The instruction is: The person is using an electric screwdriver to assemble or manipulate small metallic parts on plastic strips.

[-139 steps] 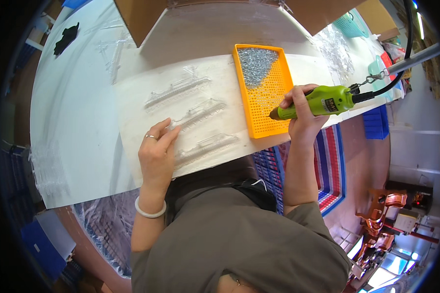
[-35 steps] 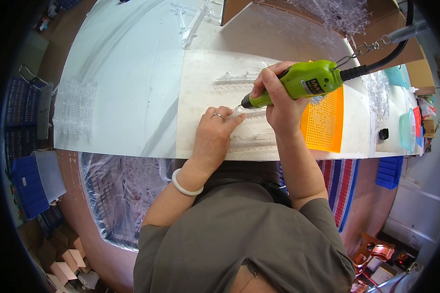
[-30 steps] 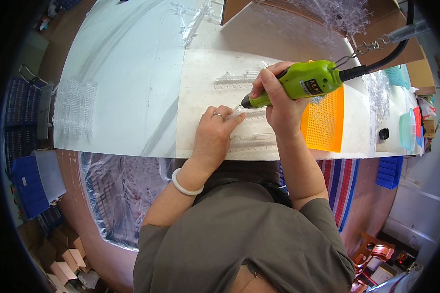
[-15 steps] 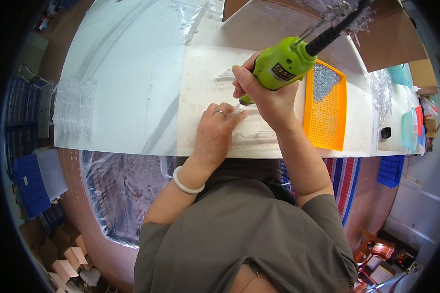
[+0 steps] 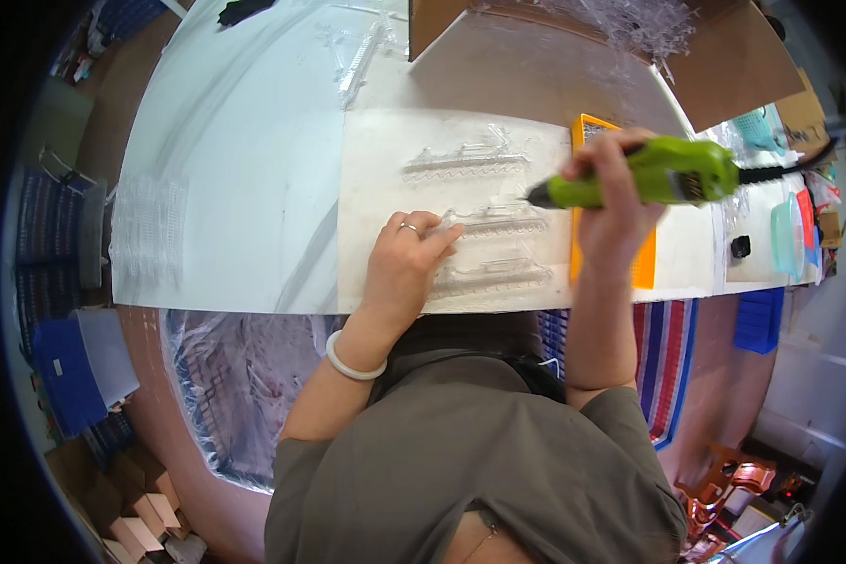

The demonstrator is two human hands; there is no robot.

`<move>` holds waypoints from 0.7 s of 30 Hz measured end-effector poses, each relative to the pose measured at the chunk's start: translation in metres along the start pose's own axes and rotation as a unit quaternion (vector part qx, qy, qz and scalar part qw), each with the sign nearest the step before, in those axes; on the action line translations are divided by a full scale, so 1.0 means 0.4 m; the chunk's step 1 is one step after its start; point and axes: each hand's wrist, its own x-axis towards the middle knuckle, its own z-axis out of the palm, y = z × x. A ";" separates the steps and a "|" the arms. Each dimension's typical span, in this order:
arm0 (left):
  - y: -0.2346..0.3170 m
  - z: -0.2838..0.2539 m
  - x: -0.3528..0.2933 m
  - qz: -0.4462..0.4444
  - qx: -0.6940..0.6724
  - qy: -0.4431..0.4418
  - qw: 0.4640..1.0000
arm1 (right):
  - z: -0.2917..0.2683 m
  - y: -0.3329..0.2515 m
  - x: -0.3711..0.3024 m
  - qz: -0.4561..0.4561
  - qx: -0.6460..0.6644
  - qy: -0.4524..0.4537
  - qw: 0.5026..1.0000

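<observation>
My left hand [image 5: 404, 263] rests on the table, thumb and fingers pinching the left end of a clear plastic strip [image 5: 503, 227] with a row of small teeth. My right hand [image 5: 616, 193] is wrapped round a green electric screwdriver [image 5: 681, 171]. The tool lies nearly level above the orange tray, its dark tip pointing left and apart from the strip. Beyond the pinched strip lies a second clear plastic strip [image 5: 470, 162]. Another clear strip [image 5: 493, 275] lies nearer to me.
Under my right forearm, the orange perforated tray [image 5: 645, 268] is partly hidden. A cardboard box [image 5: 738, 66] with clear plastic pieces stands at the back right. Stacked clear strips [image 5: 148, 230] lie at the left. A plastic-lined crate [image 5: 244, 395] is below the table edge.
My right hand has swung the screwdriver right and tipped it from steep to nearly level, away from the strip. My left hand stays at the strip's end.
</observation>
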 end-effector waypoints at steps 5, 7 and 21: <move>-0.014 -0.008 0.031 0.027 -0.059 0.030 0.997 | -0.188 -0.105 -0.030 -0.038 -0.162 0.097 0.981; -0.012 -0.015 0.064 0.035 -0.066 0.062 0.995 | -0.257 -0.137 -0.055 -0.037 -0.177 0.130 0.975; 0.035 -0.061 0.122 0.025 0.032 -0.005 0.999 | -0.373 -0.135 -0.101 -0.024 -0.213 0.181 0.960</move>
